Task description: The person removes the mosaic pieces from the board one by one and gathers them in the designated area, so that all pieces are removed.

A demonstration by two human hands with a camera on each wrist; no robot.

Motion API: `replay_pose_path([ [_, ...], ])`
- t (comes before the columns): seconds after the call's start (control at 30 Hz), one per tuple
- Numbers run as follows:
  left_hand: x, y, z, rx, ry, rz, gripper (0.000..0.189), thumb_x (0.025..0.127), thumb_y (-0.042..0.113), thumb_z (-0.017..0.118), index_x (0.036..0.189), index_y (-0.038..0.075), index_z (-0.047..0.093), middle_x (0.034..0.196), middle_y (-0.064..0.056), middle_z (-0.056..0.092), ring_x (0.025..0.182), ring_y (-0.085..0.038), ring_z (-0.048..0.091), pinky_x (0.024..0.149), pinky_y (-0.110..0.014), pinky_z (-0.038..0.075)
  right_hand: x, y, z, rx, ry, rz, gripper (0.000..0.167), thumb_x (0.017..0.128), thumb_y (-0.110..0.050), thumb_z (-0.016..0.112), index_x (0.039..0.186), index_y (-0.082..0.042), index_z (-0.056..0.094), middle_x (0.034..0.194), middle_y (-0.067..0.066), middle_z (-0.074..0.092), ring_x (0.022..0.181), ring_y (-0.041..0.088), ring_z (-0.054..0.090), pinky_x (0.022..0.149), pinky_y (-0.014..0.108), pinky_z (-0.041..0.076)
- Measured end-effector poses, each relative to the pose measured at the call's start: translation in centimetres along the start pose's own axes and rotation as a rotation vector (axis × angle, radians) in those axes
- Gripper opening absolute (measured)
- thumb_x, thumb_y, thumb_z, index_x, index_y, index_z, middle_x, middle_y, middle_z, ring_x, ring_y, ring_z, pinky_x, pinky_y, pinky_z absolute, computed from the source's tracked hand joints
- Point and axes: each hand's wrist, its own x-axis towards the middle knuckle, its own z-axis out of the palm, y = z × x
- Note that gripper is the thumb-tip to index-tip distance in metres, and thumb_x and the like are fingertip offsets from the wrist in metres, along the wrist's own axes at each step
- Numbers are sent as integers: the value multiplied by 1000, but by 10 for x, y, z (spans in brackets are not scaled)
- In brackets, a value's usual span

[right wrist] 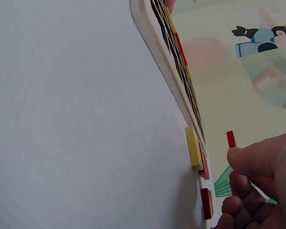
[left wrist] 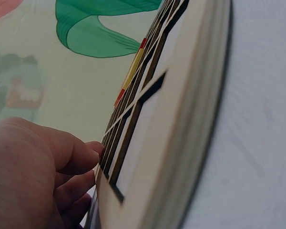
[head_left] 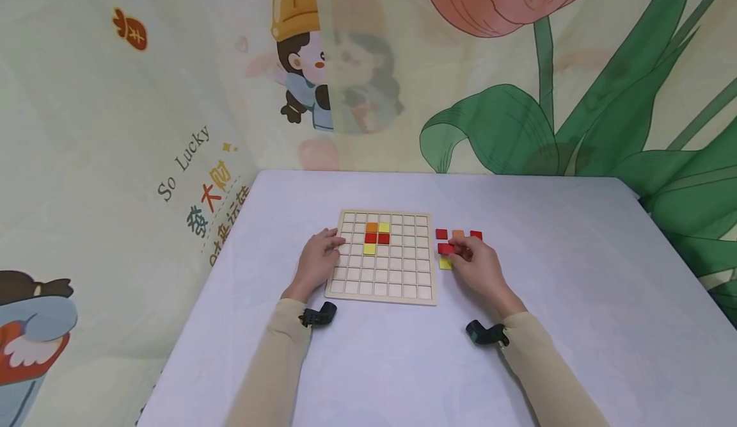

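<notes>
A square wooden grid board (head_left: 403, 300) lies on the table; orange, yellow and red tiles fill a few cells in its upper left part. At its left edge my left hand (head_left: 316, 260) holds the rim, thumb and fingertips against it, as the left wrist view (left wrist: 43, 167) shows closely. Right of the board, my right hand (head_left: 476, 267) pinches a small red tile (right wrist: 231, 138) between thumb and finger, raised above the table in the right wrist view. Below that tile a yellow tile (head_left: 445, 264) lies partly beside the fingers.
Beyond my right hand, a red tile (head_left: 441, 233), an orange tile (head_left: 458, 233) and another red tile (head_left: 476, 234) lie in a row. A white cloth covers the table (head_left: 391, 363). Printed fabric walls (head_left: 368, 152) stand behind and at the left.
</notes>
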Motion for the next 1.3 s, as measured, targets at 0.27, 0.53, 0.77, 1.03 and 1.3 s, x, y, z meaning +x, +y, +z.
replay_pose_path([
  [0.27, 0, -1, -1, 0, 0, 1, 32, 94, 9, 51, 121, 7, 68, 149, -6, 46, 145, -24, 28, 124, -36, 13, -9, 8, -7, -28, -19, 21, 34, 91, -13, 68, 124, -7, 62, 105, 9, 60, 93, 23, 52, 74, 27, 52],
  [0.53, 0, 1, -2, 6, -1, 3, 32, 94, 8, 51, 121, 7, 68, 149, -6, 46, 145, -24, 28, 124, -36, 13, -16, 12, -13, -71, -34, 25, 34, 90, -11, 69, 124, -7, 64, 105, 10, 60, 92, 23, 52, 74, 30, 53],
  [0.77, 0, 1, -1, 5, 2, 6, 32, 94, 8, 51, 121, 8, 68, 149, -6, 46, 146, -23, 28, 124, -35, 13, -19, 14, -16, -126, -21, 16, 32, 89, -7, 70, 120, -4, 65, 101, 12, 60, 87, 24, 52, 67, 26, 50],
  [1.03, -2, -2, 2, -8, -6, -5, 31, 94, 9, 52, 120, 8, 68, 149, -5, 46, 145, -23, 28, 124, -36, 13, -24, 18, -18, -148, -40, 39, 34, 88, -8, 71, 120, -2, 64, 99, 11, 59, 85, 23, 51, 65, 26, 51],
  [1.3, -1, 0, 1, 7, -1, 6, 32, 94, 8, 51, 122, 7, 68, 149, -6, 46, 146, -24, 27, 124, -36, 13, -24, 19, -17, -166, -34, 21, 33, 87, -6, 71, 120, 0, 65, 100, 13, 60, 85, 24, 52, 69, 30, 54],
])
